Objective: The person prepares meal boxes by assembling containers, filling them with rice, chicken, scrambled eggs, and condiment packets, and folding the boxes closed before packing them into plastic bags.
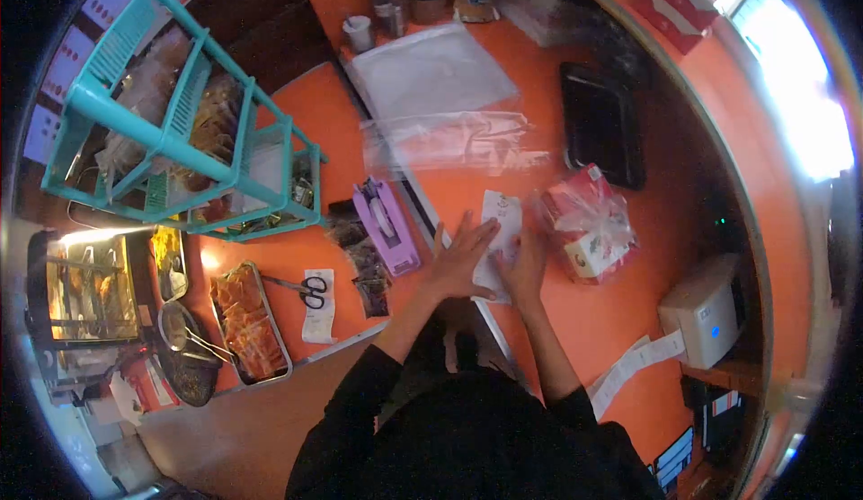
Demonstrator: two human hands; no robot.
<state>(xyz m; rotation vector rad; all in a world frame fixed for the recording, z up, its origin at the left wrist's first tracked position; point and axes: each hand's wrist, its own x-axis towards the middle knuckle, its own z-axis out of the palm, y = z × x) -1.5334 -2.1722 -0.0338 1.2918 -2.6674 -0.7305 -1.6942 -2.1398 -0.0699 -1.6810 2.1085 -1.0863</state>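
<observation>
A white printed receipt [501,211] lies on the orange counter in front of me. My left hand [460,262] rests over its left side with the fingers spread. At its right edge is my right hand [525,271], fingers stretched forward and thumb apart. Just right of that hand stands a red and white package in a clear plastic bag [589,230], gathered at the top. A purple tape dispenser [387,226] sits left of my left hand, beside a strip of dark sachets [364,262].
Clear plastic bags [431,73] lie further back, near a black tray [602,123]. A teal rack [162,132] holds packets at left. Scissors [313,293] lie on another receipt, near a metal tray of packed food [250,325]. A receipt printer [706,311] stands at right.
</observation>
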